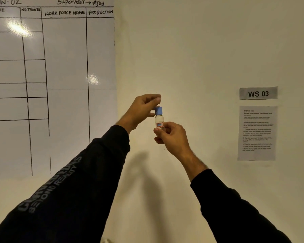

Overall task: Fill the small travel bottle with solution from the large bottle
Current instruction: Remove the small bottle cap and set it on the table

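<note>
Black sleeves (74, 199) extend toward a cream wall (191, 50). Right hand (172, 136) grips the upright bottle (159, 122) at its base; left hand (142, 110) pinches its blue cap (158, 110). Whiteboard (60, 67) at left; "WS 03" sign (258, 93) and instruction sheet (257, 133) at right.

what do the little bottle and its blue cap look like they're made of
Small bottle: probably translucent plastic, milky and slightly glossy, with a printed label; glass can't be ruled out. Blue cap: likely opaque matte plastic, evenly coloured, no metallic shine.
</note>
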